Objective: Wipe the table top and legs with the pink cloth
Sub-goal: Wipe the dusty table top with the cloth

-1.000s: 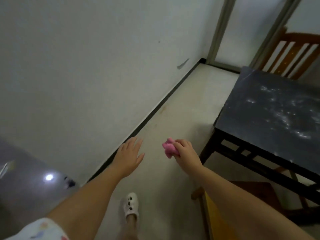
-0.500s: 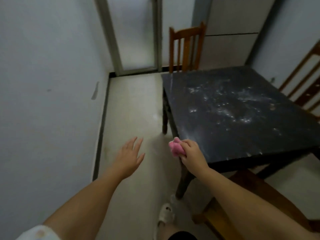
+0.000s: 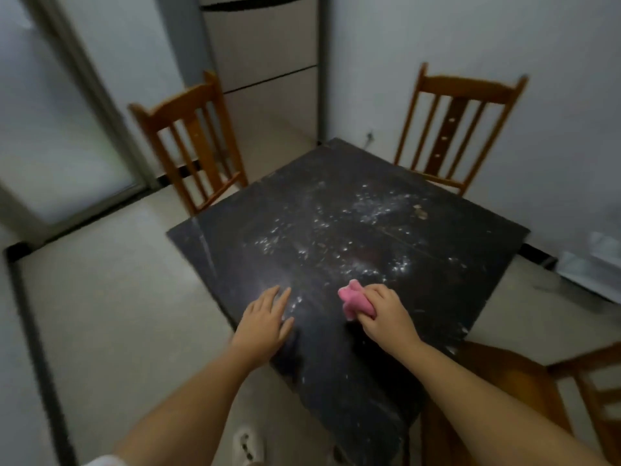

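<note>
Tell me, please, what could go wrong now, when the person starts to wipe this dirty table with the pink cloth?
1. The pink cloth is bunched small in the right hand, so it may smear the white specks across the dark table top rather than lift them.
2. Wiping towards the near edge could push the dirt onto the floor or onto the chair seat below the corner.
3. The left hand lies over the dusty part and may pick up dirt.

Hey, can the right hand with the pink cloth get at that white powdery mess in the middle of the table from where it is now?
Probably yes. The right hand holds the pink cloth over the near part of the table, and the white specks begin just beyond it. Nothing stands on the top between them.
</note>
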A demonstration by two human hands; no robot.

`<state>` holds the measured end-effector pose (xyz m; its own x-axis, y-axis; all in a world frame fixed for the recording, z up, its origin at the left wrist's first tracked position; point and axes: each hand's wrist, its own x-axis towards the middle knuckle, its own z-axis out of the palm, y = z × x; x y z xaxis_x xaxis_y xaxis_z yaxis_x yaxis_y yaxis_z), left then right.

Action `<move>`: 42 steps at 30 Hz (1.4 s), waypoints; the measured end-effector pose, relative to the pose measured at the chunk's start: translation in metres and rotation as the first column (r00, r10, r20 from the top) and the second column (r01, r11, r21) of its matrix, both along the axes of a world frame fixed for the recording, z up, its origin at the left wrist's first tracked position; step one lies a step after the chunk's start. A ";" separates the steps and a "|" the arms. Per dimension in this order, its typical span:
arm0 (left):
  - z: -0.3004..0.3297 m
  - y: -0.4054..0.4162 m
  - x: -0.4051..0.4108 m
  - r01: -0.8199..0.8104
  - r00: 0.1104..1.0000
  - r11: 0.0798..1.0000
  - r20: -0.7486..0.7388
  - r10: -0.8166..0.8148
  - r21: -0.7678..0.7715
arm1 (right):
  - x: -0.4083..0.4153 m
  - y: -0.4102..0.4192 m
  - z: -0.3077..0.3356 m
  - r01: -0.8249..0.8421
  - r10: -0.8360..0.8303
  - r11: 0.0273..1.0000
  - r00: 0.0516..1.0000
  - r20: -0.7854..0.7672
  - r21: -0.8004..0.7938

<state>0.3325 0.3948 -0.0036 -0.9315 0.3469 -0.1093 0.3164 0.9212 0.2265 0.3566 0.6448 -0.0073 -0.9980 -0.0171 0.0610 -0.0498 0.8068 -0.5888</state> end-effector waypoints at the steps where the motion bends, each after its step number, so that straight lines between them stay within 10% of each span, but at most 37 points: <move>1: -0.005 0.008 -0.023 0.060 0.998 0.998 0.007 -0.060 0.002 | -0.007 0.005 -0.002 0.066 -0.066 0.998 0.998 0.009 -0.009; 8: -0.023 0.064 -0.159 0.531 0.845 0.847 0.077 -0.529 -0.011 | -0.056 0.015 -0.026 0.601 -0.611 0.753 0.790 0.054 -0.267; 16: -0.047 0.157 -0.264 0.719 0.695 0.695 0.041 -0.718 -0.016 | -0.089 0.086 -0.043 0.787 -0.805 0.495 0.575 0.147 -0.369; 23: -0.085 0.236 -0.320 0.623 0.779 0.782 -0.090 -0.620 0.013 | -0.152 0.220 -0.053 0.870 -0.873 0.487 0.488 -0.013 -0.073; 27: -0.093 0.242 -0.323 0.580 0.812 0.812 -0.112 -0.572 0.058 | -0.164 0.227 -0.096 0.790 -0.806 0.589 0.591 0.048 0.168; 31: -0.090 0.243 -0.323 0.575 0.817 0.815 -0.106 -0.567 0.071 | -0.151 0.131 -0.101 0.427 -0.431 0.890 0.902 -0.011 0.158; 36: -0.087 0.243 -0.323 0.577 0.815 0.815 -0.094 -0.571 0.049 | -0.127 0.092 -0.063 0.207 -0.201 0.957 0.978 0.051 -0.201; 42: -0.088 0.244 -0.323 0.572 0.818 0.819 -0.097 -0.567 0.033 | -0.203 0.295 -0.044 0.715 -0.727 0.687 0.671 -0.149 -0.131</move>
<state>0.0093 0.6390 -0.0919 -0.5699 0.8217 -0.0073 0.7997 0.5566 0.2252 0.1536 0.9395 -0.0508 -0.6695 0.7123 0.2107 0.4273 0.6014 -0.6751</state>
